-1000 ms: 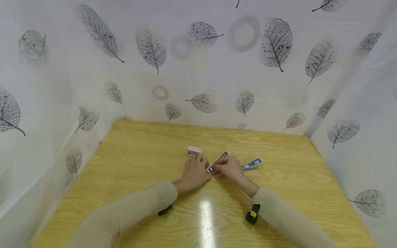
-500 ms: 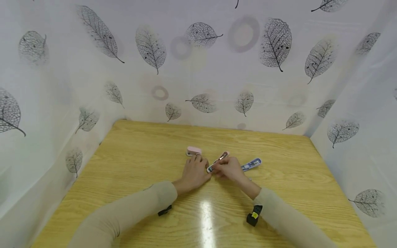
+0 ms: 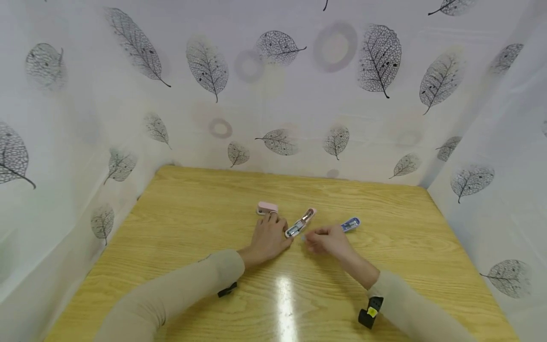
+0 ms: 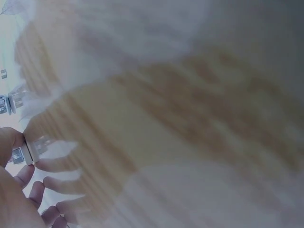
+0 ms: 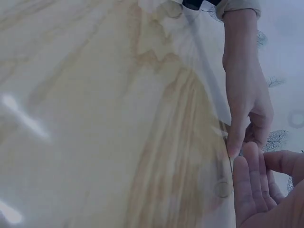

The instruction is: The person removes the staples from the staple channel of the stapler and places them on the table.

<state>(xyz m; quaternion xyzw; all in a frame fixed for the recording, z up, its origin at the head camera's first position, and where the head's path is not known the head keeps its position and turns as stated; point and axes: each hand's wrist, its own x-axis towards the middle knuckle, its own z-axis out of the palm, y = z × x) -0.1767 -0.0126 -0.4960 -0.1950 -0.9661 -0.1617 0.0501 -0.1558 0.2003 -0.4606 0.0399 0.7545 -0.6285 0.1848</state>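
Observation:
A pink stapler [image 3: 301,223] lies spread open on the wooden table, its metal channel facing up. My left hand [image 3: 268,237] rests at its near end and pinches it between thumb and index finger; the left wrist view shows the stapler's pale end [image 4: 30,151] there. Just to the right, my right hand [image 3: 329,241] is apart from the stapler. Its thumb and index fingertips pinch a small pale piece [image 3: 304,237], too small to name. Behind this hand lies a blue stapler [image 3: 351,224], also opened out, its near part hidden by the hand.
A second pink stapler [image 3: 267,207], closed, stands just beyond the left fingertips. The wooden table [image 3: 205,199] reaches back to a leaf-patterned curtain [image 3: 295,95], which also hangs on both sides. A black strap device [image 3: 370,313] hangs under the right wrist.
My right hand has drawn back from the open pink stapler toward the right, uncovering its metal channel and covering more of the blue stapler. The left hand has stayed in place.

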